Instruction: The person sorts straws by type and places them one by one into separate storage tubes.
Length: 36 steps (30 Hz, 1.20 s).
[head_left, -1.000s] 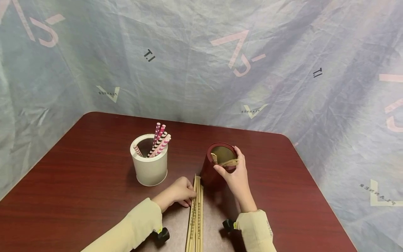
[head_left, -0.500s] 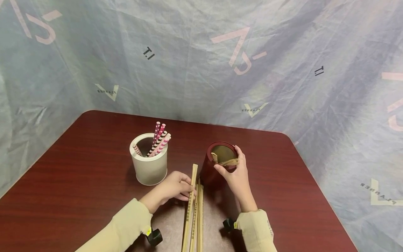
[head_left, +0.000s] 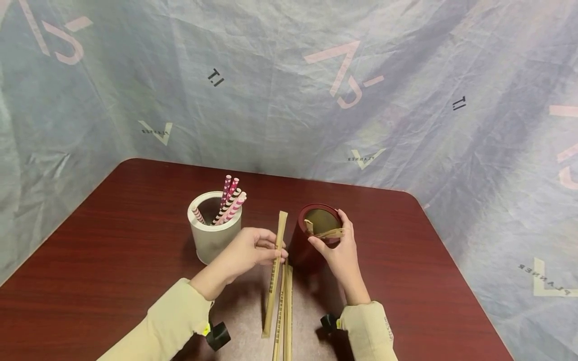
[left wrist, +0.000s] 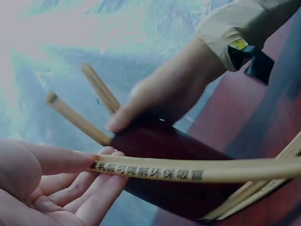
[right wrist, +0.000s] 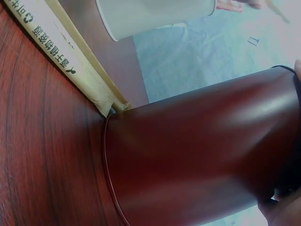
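My left hand [head_left: 247,250] pinches a long, tan paper-wrapped straw [head_left: 272,281] between thumb and fingers, its lower end tilted toward me. In the left wrist view, printed characters run along this wrapped straw [left wrist: 155,169]. At the rim of a dark red canister [head_left: 303,250], my right hand [head_left: 341,258] grips with thumb and fingers on either side. A couple of wrapped straws [head_left: 331,233] lean inside that canister, their ends showing at the rim. More wrapped straws [head_left: 289,311] lie on the table below my left hand, reaching the foot of the canister [right wrist: 197,150].
Left of the red canister stands a white canister [head_left: 207,245], partly behind my left hand. Several striped and dotted paper straws [head_left: 229,205] stick out of it. The dark red wood table [head_left: 135,225] backs onto a grey printed cloth [head_left: 271,100].
My left hand has lifted one wrapped straw off the bundle and moved it up and away from me, toward the red canister. The right hand stays on the canister.
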Available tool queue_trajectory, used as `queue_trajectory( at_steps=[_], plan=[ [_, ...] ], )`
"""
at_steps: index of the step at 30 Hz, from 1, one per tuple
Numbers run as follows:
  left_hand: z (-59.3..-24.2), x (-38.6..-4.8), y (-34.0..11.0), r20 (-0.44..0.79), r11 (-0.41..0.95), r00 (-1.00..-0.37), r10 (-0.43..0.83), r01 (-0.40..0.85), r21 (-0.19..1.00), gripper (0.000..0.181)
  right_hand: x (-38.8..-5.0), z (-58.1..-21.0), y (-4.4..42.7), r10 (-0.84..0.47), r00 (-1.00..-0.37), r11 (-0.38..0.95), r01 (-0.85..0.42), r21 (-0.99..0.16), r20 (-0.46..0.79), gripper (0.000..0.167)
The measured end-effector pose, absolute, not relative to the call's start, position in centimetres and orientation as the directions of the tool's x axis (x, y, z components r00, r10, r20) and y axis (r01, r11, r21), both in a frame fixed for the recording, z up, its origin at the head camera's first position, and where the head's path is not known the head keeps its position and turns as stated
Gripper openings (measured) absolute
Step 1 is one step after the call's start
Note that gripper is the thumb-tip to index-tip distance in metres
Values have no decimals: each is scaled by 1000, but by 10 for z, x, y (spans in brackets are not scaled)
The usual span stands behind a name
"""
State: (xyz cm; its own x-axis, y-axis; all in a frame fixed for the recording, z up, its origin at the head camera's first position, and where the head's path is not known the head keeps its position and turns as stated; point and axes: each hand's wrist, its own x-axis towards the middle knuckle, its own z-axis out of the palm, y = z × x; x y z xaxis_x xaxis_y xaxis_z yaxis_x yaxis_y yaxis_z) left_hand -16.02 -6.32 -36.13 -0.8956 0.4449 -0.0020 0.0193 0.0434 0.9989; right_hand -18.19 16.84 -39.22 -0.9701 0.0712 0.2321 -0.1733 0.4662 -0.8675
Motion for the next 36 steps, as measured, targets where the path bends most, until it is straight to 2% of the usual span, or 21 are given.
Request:
queue_trajectory(
  at_steps=[5,11,17,23,28,36],
  plan=[
    [-340,-159,-60,191,178,-931,310,254,951,12,-183,-393,169,74,-970,467,-173,-867,233,94],
    [-319,-152,-57,401,270,-906,136,424,864,10,-183,-393,169,71,-970,457,-175,-872,232,94],
    [-315,-150,-49,590,281,-806,54,579,765,10,-182,-395,171,81,-970,458,-166,-873,227,94],
    [-316,-153,-39,727,221,-687,-7,708,671,6,-182,-395,171,80,-969,456,-172,-873,232,93],
    [-311,-155,-35,805,161,-589,-73,790,592,9,-182,-394,170,76,-970,450,-174,-876,232,94],
    [-311,-154,-28,852,28,-513,-109,855,518,13,-182,-392,169,71,-971,447,-174,-878,228,94]
  ],
)
